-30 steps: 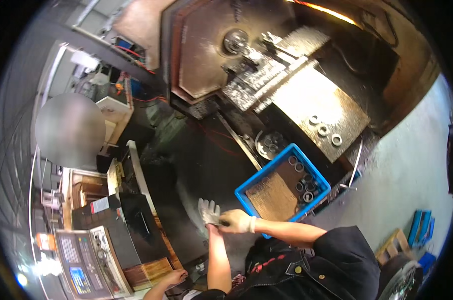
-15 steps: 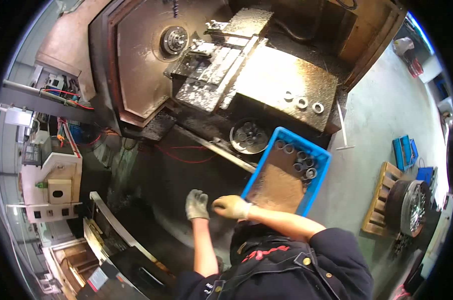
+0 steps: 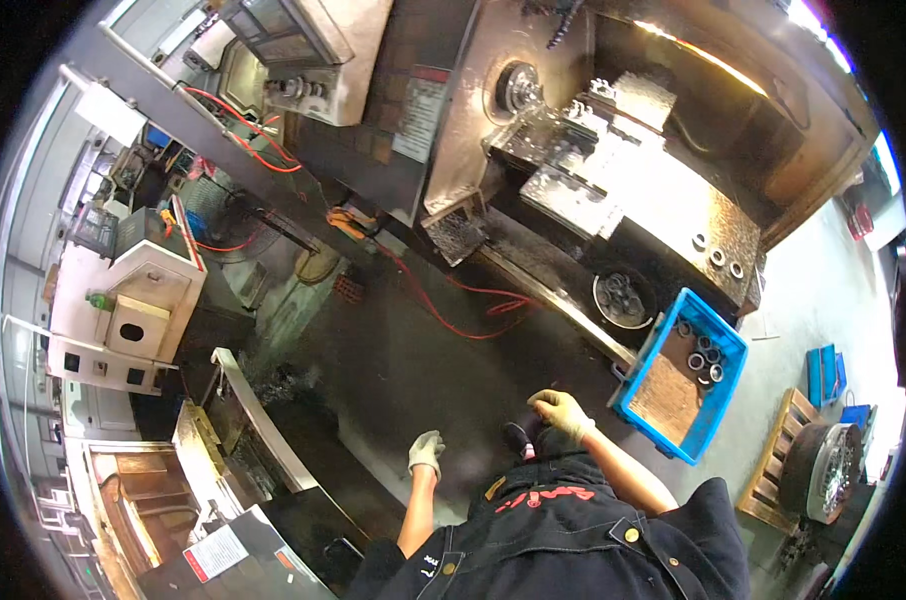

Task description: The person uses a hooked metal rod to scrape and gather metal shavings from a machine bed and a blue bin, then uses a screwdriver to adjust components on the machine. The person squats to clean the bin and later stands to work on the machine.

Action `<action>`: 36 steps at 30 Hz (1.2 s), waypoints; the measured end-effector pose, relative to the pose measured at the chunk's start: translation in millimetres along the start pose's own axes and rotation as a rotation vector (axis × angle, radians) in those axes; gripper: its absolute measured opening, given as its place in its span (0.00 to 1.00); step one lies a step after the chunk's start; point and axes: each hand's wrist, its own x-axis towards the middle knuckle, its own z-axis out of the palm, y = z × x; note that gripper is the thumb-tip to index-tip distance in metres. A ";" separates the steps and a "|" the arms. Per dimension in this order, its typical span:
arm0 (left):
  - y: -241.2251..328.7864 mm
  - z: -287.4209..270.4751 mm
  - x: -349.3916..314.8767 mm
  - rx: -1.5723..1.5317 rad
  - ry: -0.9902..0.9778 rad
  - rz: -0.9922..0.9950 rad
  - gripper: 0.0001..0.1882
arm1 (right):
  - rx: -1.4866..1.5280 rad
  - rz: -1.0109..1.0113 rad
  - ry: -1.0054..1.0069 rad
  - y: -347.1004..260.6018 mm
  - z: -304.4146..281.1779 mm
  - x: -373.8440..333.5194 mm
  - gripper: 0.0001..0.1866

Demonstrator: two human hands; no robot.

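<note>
My left hand (image 3: 426,453), in a pale work glove, hangs over the dark floor. Its fingers are loosely bent and a little apart, with nothing seen in them. My right hand (image 3: 562,414), in a yellowish glove, is in front of my body with fingers curled in towards the thumb. Whether anything small is inside cannot be seen. Nearest to it, on its right, is a blue crate (image 3: 628,410) with a brown bottom and several metal rings (image 3: 706,350) at its far end. Neither hand touches the crate.
Beyond the crate stands an open lathe with a chuck (image 3: 519,88) and three rings (image 3: 717,257) on its bed cover. A round tray (image 3: 623,297) of parts is below it. A red hose (image 3: 443,325) lies on the floor. A machine (image 3: 273,440) stands left, a pallet (image 3: 778,460) right.
My view has swung left, so the lathe and the crate sit further right. My right hand is now apart from the crate's edge, and both hands are further from each other.
</note>
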 end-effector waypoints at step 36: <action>433.9 72.7 324.4 -0.324 0.014 0.339 0.18 | 0.411 -0.126 0.711 -138.4 39.9 230.1 0.14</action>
